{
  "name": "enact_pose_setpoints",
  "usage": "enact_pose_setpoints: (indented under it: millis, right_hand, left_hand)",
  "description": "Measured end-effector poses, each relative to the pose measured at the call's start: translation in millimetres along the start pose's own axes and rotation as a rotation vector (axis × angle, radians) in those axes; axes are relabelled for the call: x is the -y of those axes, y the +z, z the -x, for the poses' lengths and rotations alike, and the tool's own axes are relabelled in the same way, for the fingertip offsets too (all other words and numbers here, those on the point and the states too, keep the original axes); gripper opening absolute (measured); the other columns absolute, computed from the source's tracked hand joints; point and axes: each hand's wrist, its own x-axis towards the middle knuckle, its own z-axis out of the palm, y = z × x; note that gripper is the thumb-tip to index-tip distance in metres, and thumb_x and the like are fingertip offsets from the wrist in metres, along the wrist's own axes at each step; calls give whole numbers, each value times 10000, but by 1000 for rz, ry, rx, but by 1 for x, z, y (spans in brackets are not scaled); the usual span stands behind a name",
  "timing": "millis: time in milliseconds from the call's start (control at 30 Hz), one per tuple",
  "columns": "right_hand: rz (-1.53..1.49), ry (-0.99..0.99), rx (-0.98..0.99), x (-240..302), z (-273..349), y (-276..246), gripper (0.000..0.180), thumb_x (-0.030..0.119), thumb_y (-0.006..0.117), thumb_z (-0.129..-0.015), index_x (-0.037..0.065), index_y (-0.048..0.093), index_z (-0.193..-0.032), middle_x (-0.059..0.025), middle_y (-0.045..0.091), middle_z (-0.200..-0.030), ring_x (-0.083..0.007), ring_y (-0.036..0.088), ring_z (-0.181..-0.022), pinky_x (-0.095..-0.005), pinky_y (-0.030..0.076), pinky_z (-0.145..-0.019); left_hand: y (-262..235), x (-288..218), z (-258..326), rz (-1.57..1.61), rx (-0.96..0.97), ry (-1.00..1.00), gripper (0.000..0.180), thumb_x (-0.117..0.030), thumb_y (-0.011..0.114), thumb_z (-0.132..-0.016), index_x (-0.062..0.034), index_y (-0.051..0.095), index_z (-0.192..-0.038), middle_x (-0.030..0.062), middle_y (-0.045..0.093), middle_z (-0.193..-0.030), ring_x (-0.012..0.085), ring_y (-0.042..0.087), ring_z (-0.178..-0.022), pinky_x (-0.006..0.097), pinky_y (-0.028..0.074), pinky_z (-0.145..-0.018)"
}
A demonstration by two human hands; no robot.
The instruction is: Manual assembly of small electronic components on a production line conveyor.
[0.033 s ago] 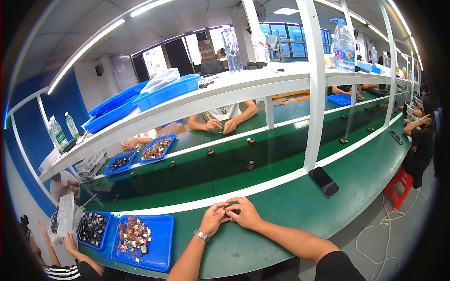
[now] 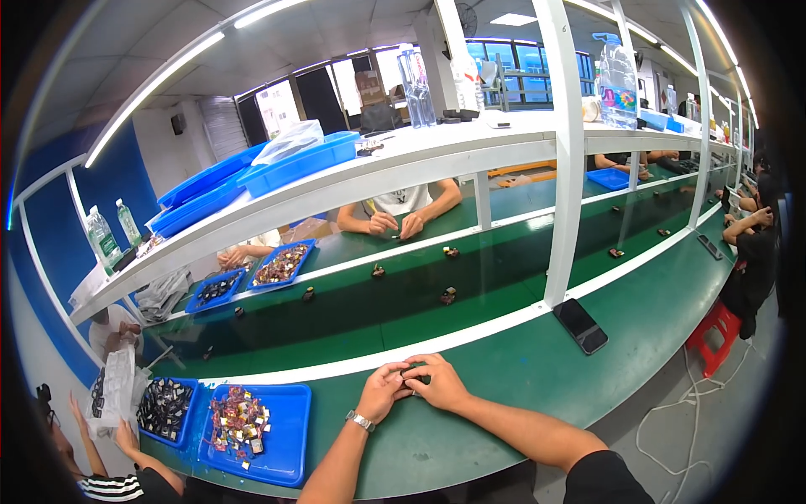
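Note:
My left hand (image 2: 384,391) and my right hand (image 2: 437,384) meet above the green bench, fingertips pinched together around a small black piece (image 2: 405,375). Most of that piece is covered by my fingers, so its exact kind does not show. To the left of my left wrist lies a blue tray (image 2: 290,437) with a heap of small wired parts (image 2: 239,424) in red, yellow and white. Beside it, farther left, a second blue tray (image 2: 195,417) is filled with small black pieces (image 2: 164,407).
A black phone (image 2: 580,326) lies on the bench to the right, beside a white post (image 2: 560,168). Past the white rail, a dark green belt (image 2: 504,273) carries scattered small parts. A co-worker's hands (image 2: 398,225) work opposite; another person at left handles a plastic bag (image 2: 117,391).

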Motion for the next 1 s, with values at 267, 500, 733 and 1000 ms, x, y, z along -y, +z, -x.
enact_pose_setpoints:
  millis: [267,500,733,1000]
  right_hand:
    - [-6,8,-9,8,0,2,134,119,710,-791,115,747,-919,-57,627,-1190,-272,537,-1146,-379,445,-979]
    - [-18,12,-33,5,1,4,133,128,702,-784,118,739,-911,-48,609,-1204,-276,519,-1142,-376,444,-979]
    - [1,-5,14,8,1,5,211,113,701,-797,116,714,-1007,-91,555,-1294,-315,499,-1193,-403,423,-1004]
    - [122,-151,-79,21,-3,-7,170,94,678,-798,56,671,-964,-85,573,-1118,-287,556,-1051,-376,510,-839]
  left_hand:
    - [4,-3,2,2,-15,50,240,-14,469,-976,-8,482,-1216,156,616,-1190,223,627,-1062,374,538,-922]
    - [6,-3,2,-3,3,52,238,-23,484,-976,-8,485,-1213,153,596,-1241,227,610,-1106,378,528,-938]
    - [6,-3,2,-11,-71,97,227,-33,485,-976,-13,494,-1202,143,595,-1250,225,610,-1111,375,529,-938]
    - [6,-2,2,26,-64,54,254,-44,456,-989,-13,473,-1240,114,631,-1177,184,638,-1032,340,545,-893]
